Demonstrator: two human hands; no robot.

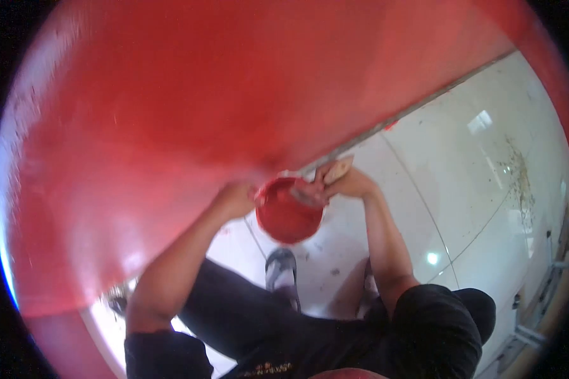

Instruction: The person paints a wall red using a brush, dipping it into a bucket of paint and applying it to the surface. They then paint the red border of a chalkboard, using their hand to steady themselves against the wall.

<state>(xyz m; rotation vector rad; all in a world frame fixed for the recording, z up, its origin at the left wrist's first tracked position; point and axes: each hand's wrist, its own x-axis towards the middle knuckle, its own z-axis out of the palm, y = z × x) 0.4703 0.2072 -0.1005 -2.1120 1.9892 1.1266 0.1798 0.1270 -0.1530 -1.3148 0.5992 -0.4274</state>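
Observation:
A round bucket of red paint [289, 218] hangs or stands in front of me, above my shoes. My left hand [239, 197] is closed on the bucket's left rim. In my right hand [344, 181] is a paintbrush [339, 169], gripped with its pale wooden handle pointing up and right. The brush's head dips over the bucket's upper right rim, close to the red paint inside. Red smears mark the fingers of my right hand. Blur hides some of the finger detail on both hands.
A large red-painted wall [189, 95] rises before me, meeting the pale tiled floor [423, 183] along a grey edge. Dirt specks [518, 177] lie on the tiles at right. My shoe [281, 268] is below the bucket. Long pale bars [537, 316] lie at lower right.

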